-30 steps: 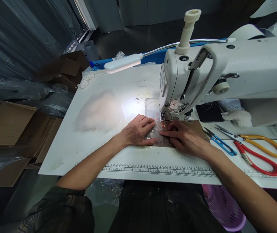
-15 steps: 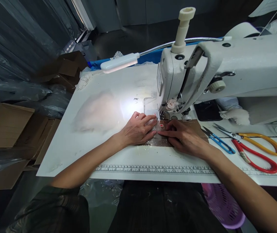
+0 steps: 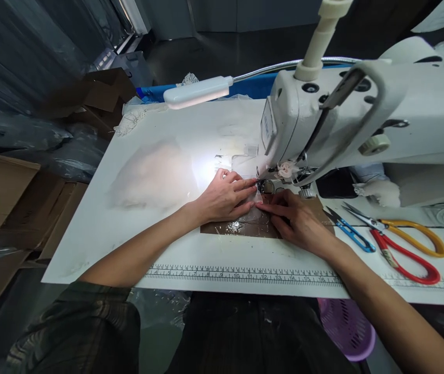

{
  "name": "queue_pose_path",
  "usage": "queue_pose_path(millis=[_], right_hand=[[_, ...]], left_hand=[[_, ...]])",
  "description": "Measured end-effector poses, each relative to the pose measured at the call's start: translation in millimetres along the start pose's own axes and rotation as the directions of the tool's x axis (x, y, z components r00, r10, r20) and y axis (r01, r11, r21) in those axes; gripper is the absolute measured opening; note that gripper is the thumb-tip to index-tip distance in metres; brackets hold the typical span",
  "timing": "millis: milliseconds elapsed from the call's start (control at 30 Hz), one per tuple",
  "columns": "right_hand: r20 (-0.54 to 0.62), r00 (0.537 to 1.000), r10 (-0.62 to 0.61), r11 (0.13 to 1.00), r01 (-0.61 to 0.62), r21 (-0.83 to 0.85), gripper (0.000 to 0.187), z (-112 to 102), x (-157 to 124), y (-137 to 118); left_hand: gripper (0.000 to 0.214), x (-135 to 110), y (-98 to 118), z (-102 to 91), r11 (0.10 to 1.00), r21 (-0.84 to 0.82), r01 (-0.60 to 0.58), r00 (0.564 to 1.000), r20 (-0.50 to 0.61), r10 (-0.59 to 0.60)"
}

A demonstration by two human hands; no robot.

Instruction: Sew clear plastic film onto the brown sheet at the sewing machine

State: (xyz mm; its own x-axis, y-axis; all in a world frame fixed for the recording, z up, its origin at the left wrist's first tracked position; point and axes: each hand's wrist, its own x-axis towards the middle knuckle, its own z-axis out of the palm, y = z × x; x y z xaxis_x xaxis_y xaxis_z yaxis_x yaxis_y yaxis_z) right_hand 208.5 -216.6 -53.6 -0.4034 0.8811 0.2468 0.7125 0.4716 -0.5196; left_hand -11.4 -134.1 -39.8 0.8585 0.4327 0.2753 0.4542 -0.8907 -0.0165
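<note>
On the white bench (image 3: 136,228), whose front edge carries a printed ruler (image 3: 245,274) with numbers too small to read surely, the left hand (image 3: 222,200) and right hand (image 3: 297,221) press flat, fingers extended, on a clear sheet (image 3: 251,205) at the sewing machine (image 3: 323,119) needle, scissors (image 3: 408,244) lying right.

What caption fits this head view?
Left hand and right hand press clear plastic piece flat beside sewing machine needle.

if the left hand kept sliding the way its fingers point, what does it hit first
Probably the presser foot under the sewing machine head. The left hand lies flat on the clear piece, fingertips pointing right at it; depth is unclear.
</note>
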Motion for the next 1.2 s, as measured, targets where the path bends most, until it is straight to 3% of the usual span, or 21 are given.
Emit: queue_pose_path(millis=[433,1200], right_hand=[[0.025,0.999,0.03,1.0,-0.03,0.006,0.041,-1.6,0.4,-2.5],[0.006,0.997,0.072,0.997,-0.072,0.012,0.039,-1.0,2.8,-6.3]], left_hand=[[0.036,-0.3,-1.5,5.1,0.995,-0.099,0.031,0.998,-0.052,-0.036],[0.039,-0.5,1.5,-0.4,0.99,-0.126,0.06,0.998,0.01,-0.06]])
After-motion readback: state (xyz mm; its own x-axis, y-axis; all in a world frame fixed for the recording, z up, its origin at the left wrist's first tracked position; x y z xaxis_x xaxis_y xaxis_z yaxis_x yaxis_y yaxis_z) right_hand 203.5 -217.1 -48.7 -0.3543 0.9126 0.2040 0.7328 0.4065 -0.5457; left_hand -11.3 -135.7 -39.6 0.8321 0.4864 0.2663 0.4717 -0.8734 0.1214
